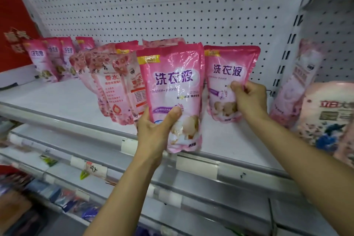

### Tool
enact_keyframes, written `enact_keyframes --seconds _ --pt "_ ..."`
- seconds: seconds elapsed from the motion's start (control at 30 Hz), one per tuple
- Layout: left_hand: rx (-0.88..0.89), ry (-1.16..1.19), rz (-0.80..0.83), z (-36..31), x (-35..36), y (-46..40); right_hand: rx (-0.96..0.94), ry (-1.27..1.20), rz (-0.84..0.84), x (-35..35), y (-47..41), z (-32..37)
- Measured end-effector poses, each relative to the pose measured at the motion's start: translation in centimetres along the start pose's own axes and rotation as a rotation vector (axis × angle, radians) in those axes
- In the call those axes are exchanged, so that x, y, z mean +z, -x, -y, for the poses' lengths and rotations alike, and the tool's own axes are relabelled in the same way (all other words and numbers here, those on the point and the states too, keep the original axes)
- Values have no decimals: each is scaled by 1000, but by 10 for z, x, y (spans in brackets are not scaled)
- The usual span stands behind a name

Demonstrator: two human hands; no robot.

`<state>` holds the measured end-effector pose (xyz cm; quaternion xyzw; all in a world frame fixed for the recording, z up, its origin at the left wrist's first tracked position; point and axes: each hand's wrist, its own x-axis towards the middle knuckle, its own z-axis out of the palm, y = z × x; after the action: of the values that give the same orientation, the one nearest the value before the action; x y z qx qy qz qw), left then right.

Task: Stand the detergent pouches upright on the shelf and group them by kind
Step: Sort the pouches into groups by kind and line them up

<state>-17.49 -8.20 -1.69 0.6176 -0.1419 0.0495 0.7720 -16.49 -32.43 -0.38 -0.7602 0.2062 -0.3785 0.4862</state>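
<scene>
Presently left hand (157,128) grips one pink pouch (172,90) while right hand (249,99) apparently pinches another pouch (228,74).

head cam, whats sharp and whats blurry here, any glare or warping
Head view: the pink pouch gripped by the left hand is sharpest, with glare streaks on its film; the pouch in the right hand is readable too. The lower shelves at bottom left are smeared. Wide-angle distortion bows the shelf edge and pegboard.

pouches (172,82): glossy crinkled plastic film | shelf (57,99): smooth matt white | backboard (153,5): perforated metal
</scene>
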Motion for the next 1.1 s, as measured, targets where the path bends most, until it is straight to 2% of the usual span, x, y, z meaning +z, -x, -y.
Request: enact_keyframes --seconds 0.17,0.3,0.43,0.67,0.87,1.1 --pt "-16 52 -21 -2 17 29 -132 -27 -34 -47 53 6" --pt "-22 89 -54 -4 28 54 -84 -208 222 -51 84 -8" --pt "-65 118 -125 -4 32 77 -154 -159 382 -49 83 -12" --pt "-85 118 -233 -10 18 114 -80 -335 360 -57 87 -3" --pt "-67 112 -267 -19 -5 133 34 -732 359 -71 130 24" --pt "-30 57 -323 -30 -62 146 -12 -692 468 -40 207 49"
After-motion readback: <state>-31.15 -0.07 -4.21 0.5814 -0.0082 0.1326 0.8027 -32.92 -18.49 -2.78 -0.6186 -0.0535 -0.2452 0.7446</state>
